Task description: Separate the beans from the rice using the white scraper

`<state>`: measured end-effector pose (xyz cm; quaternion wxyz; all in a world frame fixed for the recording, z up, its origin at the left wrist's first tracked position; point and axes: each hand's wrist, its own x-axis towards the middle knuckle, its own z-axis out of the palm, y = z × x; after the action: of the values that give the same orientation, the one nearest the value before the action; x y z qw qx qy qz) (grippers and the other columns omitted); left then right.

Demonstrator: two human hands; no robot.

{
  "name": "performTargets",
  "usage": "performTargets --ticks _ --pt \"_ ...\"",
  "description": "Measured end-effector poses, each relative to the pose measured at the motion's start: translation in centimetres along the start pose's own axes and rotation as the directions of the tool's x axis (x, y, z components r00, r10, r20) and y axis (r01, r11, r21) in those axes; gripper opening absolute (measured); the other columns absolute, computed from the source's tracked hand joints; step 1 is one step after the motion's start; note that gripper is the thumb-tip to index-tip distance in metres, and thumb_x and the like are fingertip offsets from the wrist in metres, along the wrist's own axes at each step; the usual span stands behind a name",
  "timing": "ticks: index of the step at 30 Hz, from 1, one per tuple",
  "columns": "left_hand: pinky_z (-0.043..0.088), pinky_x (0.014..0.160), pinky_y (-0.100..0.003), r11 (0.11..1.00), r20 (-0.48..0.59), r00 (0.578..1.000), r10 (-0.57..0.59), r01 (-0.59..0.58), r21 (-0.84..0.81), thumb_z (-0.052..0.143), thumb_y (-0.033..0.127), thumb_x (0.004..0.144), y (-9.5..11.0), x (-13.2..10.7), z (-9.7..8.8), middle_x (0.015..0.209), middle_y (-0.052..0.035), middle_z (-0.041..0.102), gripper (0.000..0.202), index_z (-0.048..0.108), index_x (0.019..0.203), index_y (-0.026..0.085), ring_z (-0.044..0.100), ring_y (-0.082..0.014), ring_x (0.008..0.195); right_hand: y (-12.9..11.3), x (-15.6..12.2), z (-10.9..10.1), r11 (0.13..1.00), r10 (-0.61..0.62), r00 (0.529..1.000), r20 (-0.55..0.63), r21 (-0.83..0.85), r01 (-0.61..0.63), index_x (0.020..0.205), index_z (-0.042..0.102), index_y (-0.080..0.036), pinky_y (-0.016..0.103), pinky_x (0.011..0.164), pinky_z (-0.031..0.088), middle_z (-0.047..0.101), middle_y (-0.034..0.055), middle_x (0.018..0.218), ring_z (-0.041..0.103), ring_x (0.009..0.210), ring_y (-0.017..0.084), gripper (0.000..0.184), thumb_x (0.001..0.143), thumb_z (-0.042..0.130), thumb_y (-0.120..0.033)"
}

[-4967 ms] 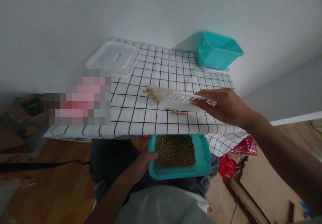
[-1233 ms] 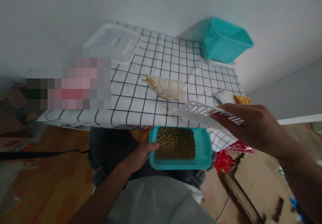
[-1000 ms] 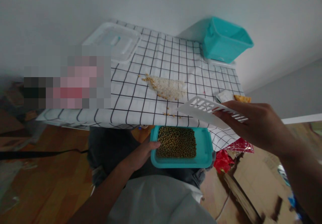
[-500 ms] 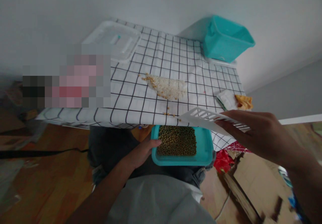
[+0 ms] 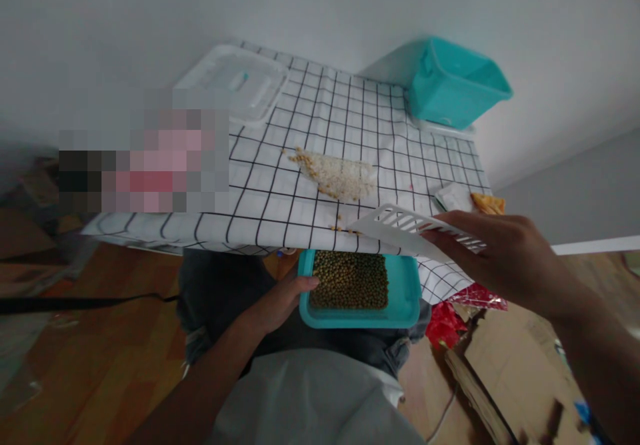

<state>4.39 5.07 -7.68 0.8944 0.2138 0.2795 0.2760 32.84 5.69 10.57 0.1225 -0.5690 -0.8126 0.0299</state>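
Observation:
My left hand (image 5: 283,298) grips the left rim of a turquoise plastic bin (image 5: 407,292), thumb over the edge. The bin is held just below the table's front edge, and many small round greenish-brown beans (image 5: 350,282) cover its left part. In my right hand (image 5: 500,252) is a white slotted plastic scraper (image 5: 385,228), its thin end low at the table edge beside a few loose tan beans (image 5: 340,228). Behind them a pile of white grains (image 5: 345,177) lies on the cloth, with tan beans along its left and front sides.
A white-and-black checked cloth (image 5: 250,212) covers the table. At the back stand a clear lid (image 5: 250,75) on the left and a turquoise basket (image 5: 455,85) on the right. An orange cloth (image 5: 487,203) lies at the right edge. Cardboard (image 5: 505,358) is on the floor.
The scraper and my right hand have shifted slightly left, its tip now nearer the loose beans. The table appears a little further right in view. My left hand keeps its hold on the bin.

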Motion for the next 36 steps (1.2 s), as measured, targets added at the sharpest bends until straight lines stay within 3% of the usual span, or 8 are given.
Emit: performTargets --ticks 8,15,23,28,36 --pt "0.042 0.1 -0.04 0.999 0.012 0.999 0.038 -0.038 0.002 0.052 0.019 0.084 -0.2 0.1 -0.3 0.112 -0.0042 0.072 0.054 0.044 0.137 0.025 0.064 -0.0253 0.107 -0.8 -1.6 -0.3 0.996 0.005 1.0 0.021 0.085 -0.006 0.101 0.063 -0.032 0.025 0.057 0.052 0.071 -0.0055 0.091 0.065 0.063 0.012 0.017 0.084 0.061 -0.029" --pt "0.044 0.097 -0.04 1.0 0.006 1.0 0.012 -0.012 -0.005 0.052 0.021 0.085 -0.2 0.0 -0.4 0.11 -0.0035 0.073 0.051 0.047 0.135 0.027 0.065 -0.0257 0.104 -1.4 -2.1 -0.5 0.997 -0.012 1.0 0.02 0.077 0.01 0.1 0.062 -0.036 0.027 0.054 0.053 0.071 -0.0067 0.089 0.065 0.063 0.014 0.017 0.084 0.06 -0.029" --pt "0.044 0.098 -0.044 0.999 -0.035 0.999 0.001 -0.002 -0.045 0.053 0.022 0.084 -0.3 -1.2 -1.5 0.112 -0.007 0.072 0.051 0.048 0.134 0.021 0.065 -0.0277 0.105 -1.1 1.6 0.4 0.998 -0.05 0.996 -0.078 -0.035 0.048 0.094 0.066 -0.026 0.026 0.053 0.044 0.067 -0.0023 0.072 0.058 0.053 0.012 0.013 0.086 0.058 -0.033" --pt "0.044 0.098 -0.045 0.999 -0.09 0.996 0.017 -0.021 -0.04 0.055 0.022 0.082 0.3 -2.3 -1.5 0.111 -0.0079 0.072 0.042 0.059 0.124 0.018 0.064 -0.0294 0.106 -1.3 3.6 1.0 0.999 -0.039 0.998 -0.052 -0.017 0.038 0.096 0.066 -0.024 0.024 0.054 0.04 0.066 -0.0024 0.072 0.057 0.055 0.01 0.016 0.088 0.056 -0.033" --pt "0.045 0.097 -0.044 0.996 -0.042 0.998 0.049 -0.052 -0.069 0.056 0.022 0.081 0.3 -2.1 -1.5 0.116 -0.0089 0.07 0.051 0.051 0.132 0.019 0.064 -0.029 0.106 -2.4 3.7 0.8 0.989 -0.148 0.989 0.004 0.019 0.148 0.093 0.066 -0.025 0.023 0.055 0.04 0.067 -0.0042 0.072 0.058 0.056 0.009 0.013 0.088 0.056 -0.032"
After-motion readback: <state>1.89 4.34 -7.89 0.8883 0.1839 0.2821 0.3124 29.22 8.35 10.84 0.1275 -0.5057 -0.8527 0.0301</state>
